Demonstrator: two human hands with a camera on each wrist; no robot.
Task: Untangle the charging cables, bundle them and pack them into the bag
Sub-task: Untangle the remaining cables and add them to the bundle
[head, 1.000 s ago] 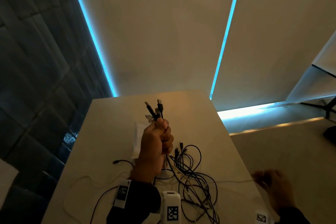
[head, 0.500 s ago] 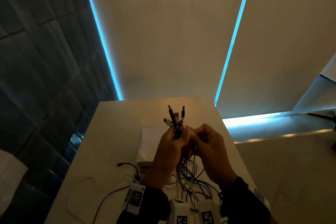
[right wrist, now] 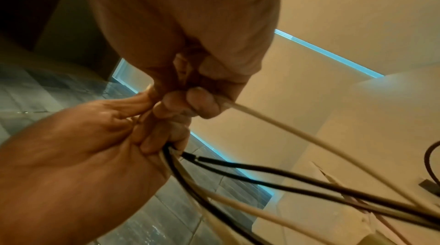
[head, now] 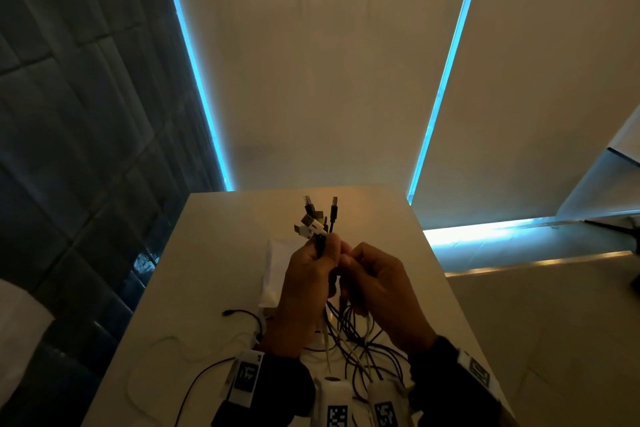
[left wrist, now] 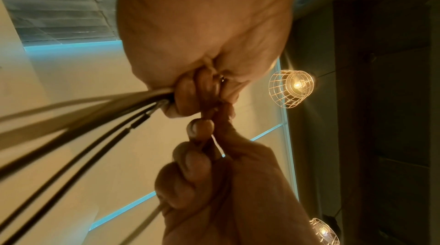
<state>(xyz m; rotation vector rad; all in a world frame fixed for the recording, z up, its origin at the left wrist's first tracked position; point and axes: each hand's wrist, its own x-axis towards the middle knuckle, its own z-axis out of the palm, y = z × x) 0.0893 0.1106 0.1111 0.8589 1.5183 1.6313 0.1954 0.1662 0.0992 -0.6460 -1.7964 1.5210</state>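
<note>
My left hand (head: 323,255) is raised over the table and grips a bunch of charging cables (head: 317,218) just below their black and white plugs, which stick up out of the fist. Their cords (head: 356,340) hang down in a tangle onto the table. My right hand (head: 355,265) is pressed against the left one, and its fingers pinch a white cable (right wrist: 285,132). In the left wrist view the left hand (left wrist: 188,98) clamps black and white cords (left wrist: 83,115), with the right hand (left wrist: 202,136) directly below. A white bag (head: 273,270) lies flat on the table behind my left hand.
On the pale table (head: 214,253), a loose black cable (head: 242,314) and a thin white cable loop (head: 156,354) lie to the left of the hands. The table's right edge runs close to my right forearm. Wire-cage lamps (left wrist: 291,87) hang overhead.
My right hand rose from the table's right edge and joined the left hand at the cable bunch. The left hand kept its grip and lowered slightly.
</note>
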